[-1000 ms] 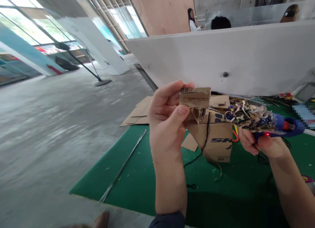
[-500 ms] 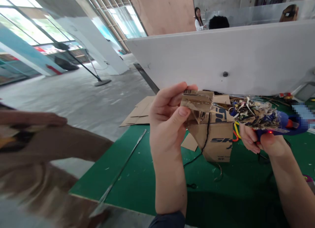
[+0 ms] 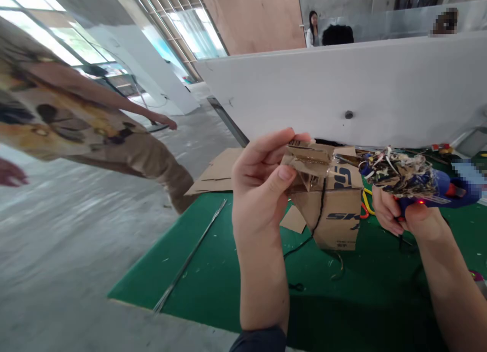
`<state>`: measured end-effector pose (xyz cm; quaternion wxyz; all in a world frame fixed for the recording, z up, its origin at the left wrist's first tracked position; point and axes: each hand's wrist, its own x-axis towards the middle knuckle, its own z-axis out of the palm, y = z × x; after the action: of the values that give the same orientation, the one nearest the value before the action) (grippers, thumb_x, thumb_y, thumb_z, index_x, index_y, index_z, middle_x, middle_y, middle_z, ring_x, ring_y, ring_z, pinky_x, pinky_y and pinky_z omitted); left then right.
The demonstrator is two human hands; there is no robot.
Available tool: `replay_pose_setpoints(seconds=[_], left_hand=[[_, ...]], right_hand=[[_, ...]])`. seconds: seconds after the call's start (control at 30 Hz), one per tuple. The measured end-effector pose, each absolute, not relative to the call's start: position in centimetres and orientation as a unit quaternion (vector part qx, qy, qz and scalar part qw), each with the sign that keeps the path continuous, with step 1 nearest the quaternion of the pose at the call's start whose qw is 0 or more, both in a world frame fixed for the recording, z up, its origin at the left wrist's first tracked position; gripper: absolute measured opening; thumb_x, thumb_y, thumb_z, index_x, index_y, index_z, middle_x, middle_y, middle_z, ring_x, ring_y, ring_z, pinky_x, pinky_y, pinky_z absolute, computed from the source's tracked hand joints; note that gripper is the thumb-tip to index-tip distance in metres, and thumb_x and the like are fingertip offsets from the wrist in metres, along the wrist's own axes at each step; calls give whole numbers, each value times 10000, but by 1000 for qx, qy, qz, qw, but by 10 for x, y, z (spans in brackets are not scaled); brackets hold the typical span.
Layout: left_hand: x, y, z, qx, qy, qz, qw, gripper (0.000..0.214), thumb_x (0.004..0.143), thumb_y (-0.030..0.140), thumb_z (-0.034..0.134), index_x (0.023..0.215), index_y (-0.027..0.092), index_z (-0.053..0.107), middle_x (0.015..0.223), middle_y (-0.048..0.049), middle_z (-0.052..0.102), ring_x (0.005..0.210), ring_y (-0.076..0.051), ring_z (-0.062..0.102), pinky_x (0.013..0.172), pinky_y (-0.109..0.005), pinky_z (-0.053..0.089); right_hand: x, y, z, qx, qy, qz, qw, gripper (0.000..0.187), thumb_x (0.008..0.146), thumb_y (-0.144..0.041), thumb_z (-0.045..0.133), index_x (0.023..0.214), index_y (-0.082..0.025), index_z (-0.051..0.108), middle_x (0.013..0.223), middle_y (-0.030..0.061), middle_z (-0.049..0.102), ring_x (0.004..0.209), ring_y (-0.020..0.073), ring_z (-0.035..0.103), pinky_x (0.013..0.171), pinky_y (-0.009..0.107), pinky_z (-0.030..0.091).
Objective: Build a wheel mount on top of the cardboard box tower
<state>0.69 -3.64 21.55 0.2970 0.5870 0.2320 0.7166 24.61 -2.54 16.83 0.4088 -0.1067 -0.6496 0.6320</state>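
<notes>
Between thumb and fingers, my left hand [image 3: 262, 174] grips a small folded piece of cardboard [image 3: 310, 156] with shiny glue along its crease. My right hand [image 3: 411, 215] is wrapped round the handle of a blue glue gun [image 3: 443, 184], whose red light glows. Scraps and dried glue coat the gun's front, and its nozzle points left, a little to the right of the cardboard piece. Behind and below stands a printed cardboard box [image 3: 337, 220]. A black cord [image 3: 320, 210] hangs down across the box onto the table.
Thin metal wires [image 3: 194, 255] lie along the left of the green table [image 3: 167, 260]. Flat cardboard sheets [image 3: 216, 174] rest at its far left edge. A white panel [image 3: 289, 98] rises behind. A person [image 3: 95, 118] walks by on the left.
The passing person has moved farther forward, and torso and arm now show at the left. The cardboard piece has tilted slightly, and the glue gun has shifted slightly right.
</notes>
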Motion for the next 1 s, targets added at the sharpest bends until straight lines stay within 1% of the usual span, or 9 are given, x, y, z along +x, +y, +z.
replay_pose_setpoints(seconds=[0.2, 0.3, 0.4, 0.47, 0.53, 0.6, 0.73, 0.87, 1.0], left_hand=[[5, -36, 215, 593, 229, 705, 316, 391, 756, 534, 817, 1107, 385, 732, 1103, 2, 770, 1152, -314, 703, 942, -501, 626], [5, -37, 215, 595, 223, 704, 317, 352, 770, 516, 813, 1091, 392, 739, 1096, 15, 774, 1116, -300, 719, 935, -494, 631], [6, -38, 216, 593, 232, 704, 315, 355, 775, 536, 802, 1092, 390, 738, 1097, 18, 775, 1109, -298, 722, 926, -491, 637], [6, -37, 216, 592, 235, 706, 310, 369, 770, 547, 802, 1096, 389, 734, 1096, 14, 776, 1109, -304, 722, 914, -490, 641], [6, -36, 215, 595, 230, 710, 299, 376, 761, 545, 809, 1096, 394, 732, 1092, 11, 777, 1093, -308, 729, 891, -486, 647], [5, -35, 214, 600, 228, 711, 286, 379, 755, 547, 812, 1096, 402, 733, 1088, 9, 777, 1079, -310, 734, 867, -485, 653], [5, -34, 214, 605, 243, 708, 271, 394, 755, 580, 797, 1102, 406, 732, 1085, -2, 776, 1085, -320, 731, 860, -500, 653], [5, -34, 215, 608, 239, 706, 272, 385, 768, 566, 792, 1112, 405, 731, 1098, -3, 771, 1106, -319, 722, 879, -500, 645], [4, -34, 214, 608, 221, 710, 278, 347, 792, 526, 790, 1112, 404, 734, 1109, 7, 770, 1085, -296, 730, 866, -472, 653]], right_hand=[[244, -24, 167, -67, -634, 641, 427, 454, 861, -663, 626, 780, -227, 526, 675, -60, 477, 403, 36, 327, 355, 195, 286], [243, -24, 168, -54, -629, 649, 425, 443, 865, -637, 641, 765, -222, 523, 694, -61, 480, 403, 26, 314, 353, 188, 290], [242, -25, 171, -78, -634, 637, 432, 484, 836, -685, 638, 758, -216, 543, 647, -62, 470, 391, 37, 316, 343, 201, 273], [242, -27, 173, -106, -645, 615, 441, 534, 806, -747, 611, 822, -212, 608, 603, -67, 457, 384, 49, 326, 349, 216, 273], [242, -28, 177, -114, -654, 599, 447, 560, 810, -756, 597, 947, -217, 664, 584, -74, 462, 382, 53, 333, 366, 221, 286], [241, -29, 180, -106, -658, 594, 451, 553, 825, -743, 597, 1023, -233, 678, 568, -81, 467, 374, 52, 316, 371, 222, 285], [241, -30, 182, -119, -664, 594, 439, 578, 803, -767, 596, 994, -228, 680, 549, -78, 458, 367, 62, 292, 354, 243, 258], [243, -29, 176, -119, -674, 579, 442, 579, 837, -772, 548, 1029, -238, 666, 556, -79, 452, 364, 64, 287, 361, 248, 272], [245, -24, 169, -178, -675, 535, 477, 577, 830, -805, 514, 1001, -266, 626, 535, -93, 356, 370, 86, 251, 378, 273, 263]])
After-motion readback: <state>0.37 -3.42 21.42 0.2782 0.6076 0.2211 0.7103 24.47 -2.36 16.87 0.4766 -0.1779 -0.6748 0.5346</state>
